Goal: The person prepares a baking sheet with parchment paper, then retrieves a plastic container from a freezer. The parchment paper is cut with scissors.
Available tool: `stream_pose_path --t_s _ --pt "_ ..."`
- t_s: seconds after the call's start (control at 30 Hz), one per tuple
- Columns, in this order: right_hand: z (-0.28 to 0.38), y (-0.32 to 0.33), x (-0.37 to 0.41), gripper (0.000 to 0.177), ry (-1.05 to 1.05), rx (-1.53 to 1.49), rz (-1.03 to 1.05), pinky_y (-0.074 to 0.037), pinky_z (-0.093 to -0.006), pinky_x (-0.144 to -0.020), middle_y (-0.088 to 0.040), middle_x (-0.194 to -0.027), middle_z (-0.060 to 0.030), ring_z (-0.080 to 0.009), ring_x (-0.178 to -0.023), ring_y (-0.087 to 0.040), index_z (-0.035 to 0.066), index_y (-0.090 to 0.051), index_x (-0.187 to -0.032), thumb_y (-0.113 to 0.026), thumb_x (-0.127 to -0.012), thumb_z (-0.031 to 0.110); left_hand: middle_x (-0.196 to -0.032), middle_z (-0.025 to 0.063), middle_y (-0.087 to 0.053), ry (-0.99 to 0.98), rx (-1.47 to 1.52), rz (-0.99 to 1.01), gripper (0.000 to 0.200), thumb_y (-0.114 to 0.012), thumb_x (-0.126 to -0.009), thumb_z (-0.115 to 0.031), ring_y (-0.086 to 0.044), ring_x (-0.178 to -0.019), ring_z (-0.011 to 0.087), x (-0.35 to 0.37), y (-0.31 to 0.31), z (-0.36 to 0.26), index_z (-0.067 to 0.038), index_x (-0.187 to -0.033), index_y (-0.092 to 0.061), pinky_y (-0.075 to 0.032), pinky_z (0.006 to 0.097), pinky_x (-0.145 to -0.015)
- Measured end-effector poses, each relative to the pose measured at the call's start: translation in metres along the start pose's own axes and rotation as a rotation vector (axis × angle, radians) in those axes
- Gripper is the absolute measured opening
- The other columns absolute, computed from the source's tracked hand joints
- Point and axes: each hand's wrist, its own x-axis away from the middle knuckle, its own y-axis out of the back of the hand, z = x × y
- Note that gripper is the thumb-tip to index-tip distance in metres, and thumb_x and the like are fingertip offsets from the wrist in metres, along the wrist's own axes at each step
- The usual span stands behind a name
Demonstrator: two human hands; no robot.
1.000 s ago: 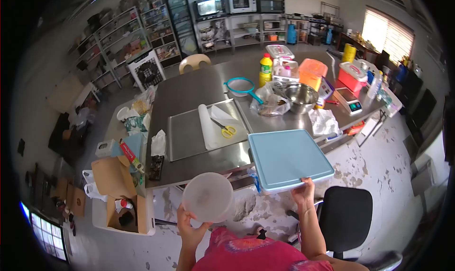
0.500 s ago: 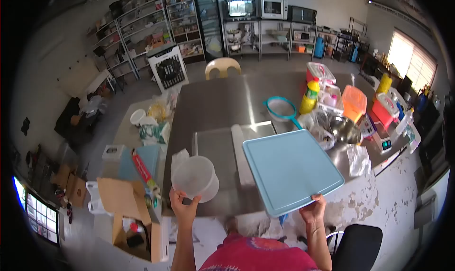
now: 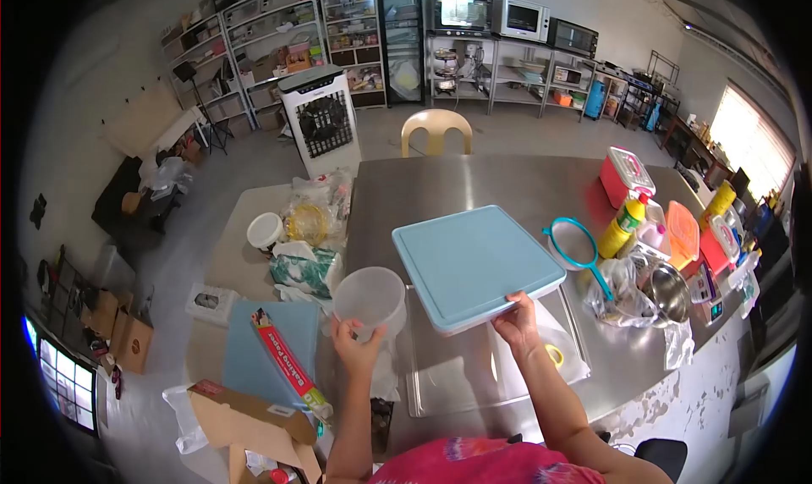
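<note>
My left hand [image 3: 359,345] is closed on a round, translucent plastic tub [image 3: 370,296], with its open mouth facing up, near the left edge of the steel table. In my right hand [image 3: 516,321], gripped at the near edge, is a flat rectangular container with a light-blue lid [image 3: 474,264], held above the table. Under and in front of it lies a metal baking tray [image 3: 444,391], with a white sheet of paper [image 3: 529,344] and a small yellow ring [image 3: 554,355] on it. A blue-rimmed strainer [image 3: 573,243] lies to the right of the container.
On the right stand a yellow bottle [image 3: 622,226], a steel bowl [image 3: 665,289] and several plastic boxes. A side table at left holds a baking paper box [image 3: 288,361], a blue mat [image 3: 245,349] and a white-lidded tub [image 3: 266,230]. An open cardboard box [image 3: 254,425] is nearest me.
The blue-lidded container has moved left and away from me, from the table's front edge to over the tray's far part. The tub has moved slightly forward. The camera view has shifted.
</note>
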Motion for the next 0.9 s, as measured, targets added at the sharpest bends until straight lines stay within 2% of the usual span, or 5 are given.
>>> stream_pose_path --t_s 0.17,0.27,0.3,0.57,0.9 --pt "-0.035 -0.020 -0.063 0.036 -0.045 -0.039 -0.049 -0.046 -0.0322 -0.082 -0.055 -0.096 -0.0069 -0.0234 -0.089 -0.055 0.004 -0.050 -0.096 -0.059 -0.061 0.005 -0.105 0.0114 -0.047 0.083 -0.119 0.053 0.043 -0.083 -0.052 -0.012 -0.050 -0.084 0.0233 -0.024 -0.009 0.030 -0.007 -0.073 -0.047 -0.042 0.0310 -0.069" --pt "-0.050 -0.011 -0.097 0.044 -0.108 -0.049 -0.123 -0.047 -0.0339 -0.084 -0.054 -0.101 -0.0082 -0.0246 -0.092 -0.054 0.001 -0.049 -0.102 -0.058 -0.059 0.000 -0.097 0.0082 -0.047 0.063 -0.132 -0.016 0.045 -0.084 -0.053 -0.016 -0.049 -0.087 0.0217 -0.023 -0.014 0.043 -0.007 -0.077 -0.047 -0.042 0.0304 -0.069" --pt "-0.057 -0.011 -0.101 0.036 -0.103 -0.021 -0.070 -0.045 -0.0318 -0.078 -0.053 -0.096 -0.0074 -0.0229 -0.087 -0.053 0.004 -0.050 -0.096 -0.059 -0.061 0.003 -0.099 0.0085 -0.047 0.041 -0.159 -0.042 0.045 -0.084 -0.053 -0.015 -0.049 -0.087 0.0219 -0.024 -0.015 0.043 -0.007 -0.077 -0.046 -0.041 0.0301 -0.069" --pt "-0.064 -0.003 -0.135 0.044 -0.189 0.117 0.013 -0.048 -0.0341 -0.073 -0.051 -0.103 -0.0106 -0.0251 -0.089 -0.054 0.001 -0.047 -0.107 -0.061 -0.065 0.004 -0.118 0.0181 -0.045 0.113 -0.086 -0.068 0.045 -0.084 -0.051 -0.010 -0.047 -0.108 0.0337 -0.021 -0.024 0.049 -0.006 -0.075 -0.046 -0.041 0.0386 -0.084" --pt "-0.094 -0.039 -0.084 0.039 -0.327 0.088 -0.030 -0.047 -0.0420 -0.093 -0.050 -0.107 -0.0155 -0.0300 -0.099 -0.054 -0.006 -0.046 -0.103 -0.060 -0.067 -0.002 -0.123 0.0168 -0.042 -0.048 -0.134 -0.217 0.048 -0.084 -0.055 -0.009 -0.042 -0.116 0.0326 -0.009 0.040 -0.004 -0.008 -0.081 -0.044 -0.037 0.0411 -0.093"
